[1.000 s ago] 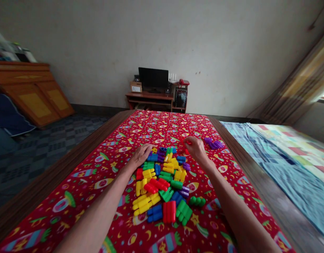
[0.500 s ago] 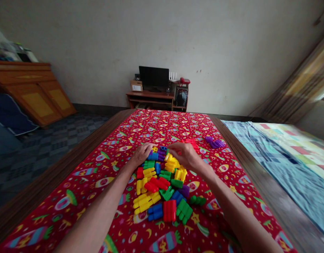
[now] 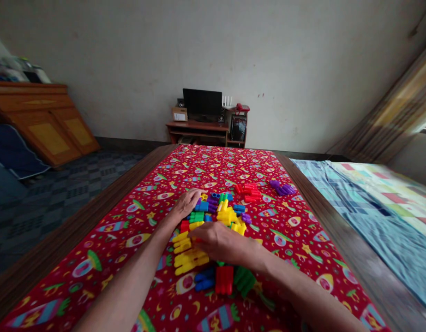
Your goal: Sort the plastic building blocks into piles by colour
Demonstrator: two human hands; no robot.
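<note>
Yellow blocks are spread beside the right fingers. Whether those or the left fingers are clamped cannot be told.

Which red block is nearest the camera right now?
The red block lying between a blue block and a green block. What sets it apart: the other visible red blocks all lie farther from the camera.

Ribbed plastic blocks of mixed colours lie jumbled, with red blocks and purple blocks clustered separately, far right
</note>
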